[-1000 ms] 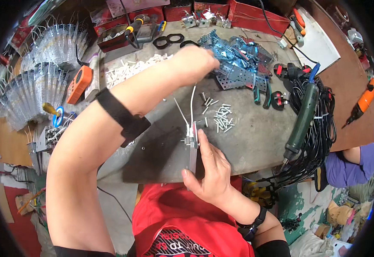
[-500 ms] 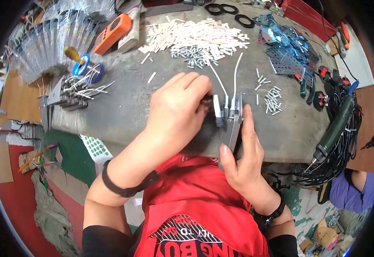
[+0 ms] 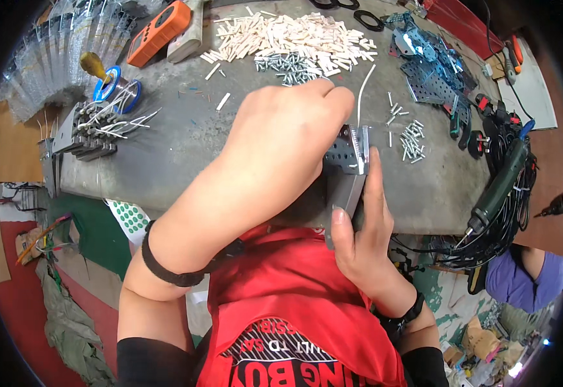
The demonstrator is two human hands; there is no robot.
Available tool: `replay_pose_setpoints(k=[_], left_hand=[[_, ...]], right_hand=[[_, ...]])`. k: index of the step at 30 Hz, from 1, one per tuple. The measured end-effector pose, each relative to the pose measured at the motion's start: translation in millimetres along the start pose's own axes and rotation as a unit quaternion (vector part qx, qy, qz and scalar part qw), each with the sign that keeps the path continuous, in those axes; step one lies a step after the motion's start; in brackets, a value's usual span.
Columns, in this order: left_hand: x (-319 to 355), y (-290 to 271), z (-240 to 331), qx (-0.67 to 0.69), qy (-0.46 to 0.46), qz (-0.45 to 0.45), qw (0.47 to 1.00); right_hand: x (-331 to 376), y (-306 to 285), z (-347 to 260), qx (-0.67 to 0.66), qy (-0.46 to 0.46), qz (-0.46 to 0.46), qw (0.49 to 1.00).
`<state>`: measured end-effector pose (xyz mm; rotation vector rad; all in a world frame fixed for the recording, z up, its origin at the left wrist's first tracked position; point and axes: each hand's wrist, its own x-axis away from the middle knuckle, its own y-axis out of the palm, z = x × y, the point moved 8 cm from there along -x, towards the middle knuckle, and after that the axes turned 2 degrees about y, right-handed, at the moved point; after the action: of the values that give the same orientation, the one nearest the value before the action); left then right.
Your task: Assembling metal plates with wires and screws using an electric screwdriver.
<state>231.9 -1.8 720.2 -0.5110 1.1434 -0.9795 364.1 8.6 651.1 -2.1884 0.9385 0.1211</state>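
A grey metal housing stands near the front edge of the bench, a dark perforated plate showing at its top. One white wire rises from its far end. My right hand steadies the housing, thumb on the near face and fingers stretched along the right side. My left hand is bent over the left and far part of the housing. Its fingers are curled and their tips are hidden behind the hand, so what they grip does not show.
White sleeves lie heaped at the back, with screws in front. More screws lie right, near perforated plates and a green-handled electric screwdriver. Left are wired metal parts, a blue solder spool and an orange meter.
My left hand has moved right and forward, over the housing, covering one wire and the white piece there. The perforated plate now shows. My right hand stays on the housing; the view has shifted slightly.
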Motion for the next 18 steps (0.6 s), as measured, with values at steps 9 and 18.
replay_pose_setpoints(k=[9,18], left_hand=[[2.4,12.6,-2.3,0.051,-0.027,0.061,0.996],[7.0,8.2,-10.9,0.052,-0.015,0.01,0.998]], right_hand=[[2.7,-4.4,2.0,-0.007,0.015,0.005,1.0],[-0.3,-5.0,-5.6,0.019,-0.027,0.024,0.999]])
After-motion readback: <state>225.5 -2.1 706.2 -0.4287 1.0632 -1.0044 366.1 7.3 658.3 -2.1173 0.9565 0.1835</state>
